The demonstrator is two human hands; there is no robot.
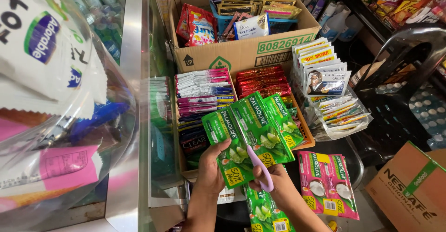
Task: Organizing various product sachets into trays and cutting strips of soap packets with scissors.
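Clear bag [51, 97] blurred | left hand [211, 167] grips green sachets [253, 130] | right hand [274, 183] clasps lilac scissors [260, 167], blades hidden

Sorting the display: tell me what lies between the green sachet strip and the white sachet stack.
In the head view, red sachets in an orange basket lie between the green sachet strip and white sachet stack.

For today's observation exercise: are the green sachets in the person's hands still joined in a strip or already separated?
Joined: the green sachets fan out as connected strips from the left hand, while the right hand holds lilac scissors against them.
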